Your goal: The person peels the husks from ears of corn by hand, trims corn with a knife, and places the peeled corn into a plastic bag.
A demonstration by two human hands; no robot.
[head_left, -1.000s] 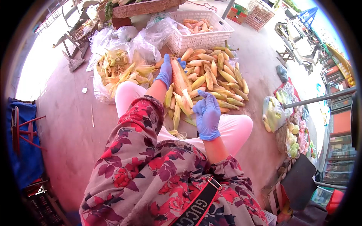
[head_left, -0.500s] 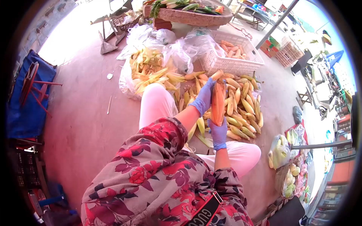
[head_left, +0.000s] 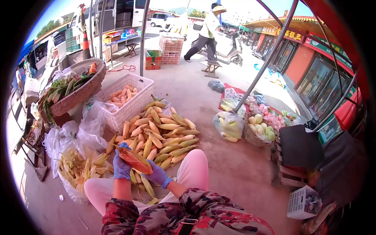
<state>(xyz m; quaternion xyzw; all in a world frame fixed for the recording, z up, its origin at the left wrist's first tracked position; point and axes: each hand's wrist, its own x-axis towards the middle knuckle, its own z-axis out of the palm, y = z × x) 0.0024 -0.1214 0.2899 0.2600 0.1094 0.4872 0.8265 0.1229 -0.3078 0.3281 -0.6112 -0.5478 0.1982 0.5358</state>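
Left hand (head_left: pixel 122 168) and right hand (head_left: pixel 158 175) close together, both gripping.
They're blue-gloved, I see; the left wrist (head_left: pixel 122 179) points straight ahead, the right wrist (head_left: pixel 169 183) angles inward.

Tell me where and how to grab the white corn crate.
Take the white crate by its rim, likely from the far side: that stretch is uncovered, while the corn pile crowds the near side and plastic bags overlap the left.
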